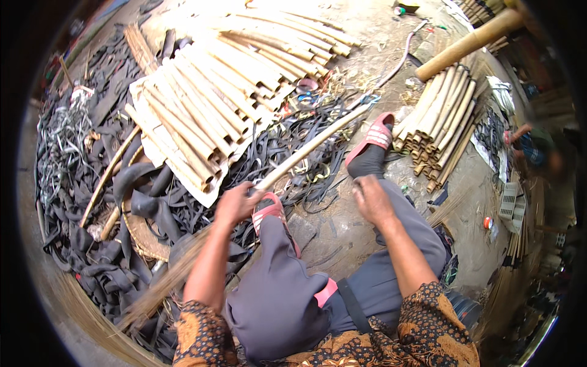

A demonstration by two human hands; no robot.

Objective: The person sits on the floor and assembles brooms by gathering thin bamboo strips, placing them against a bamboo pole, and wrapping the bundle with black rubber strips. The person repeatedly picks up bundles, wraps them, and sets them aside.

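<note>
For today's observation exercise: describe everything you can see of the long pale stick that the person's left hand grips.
The long pale stick looks like a slim, smooth cane of bamboo or rattan, tan in colour and slightly curved. It lies slantwise, rising from the left hand, which is closed around its lower part, towards the upper right. Below the hand it blurs, so that end is unclear. It passes over black rubber strips on the ground. The right hand does not touch it.

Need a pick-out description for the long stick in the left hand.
Start at the big sheet of split bamboo slats on the ground. Along its lower right edge runs one long pale stick, gripped by the left hand. It lies alone, round and slanted; the slats are short, flat and side by side.
</note>
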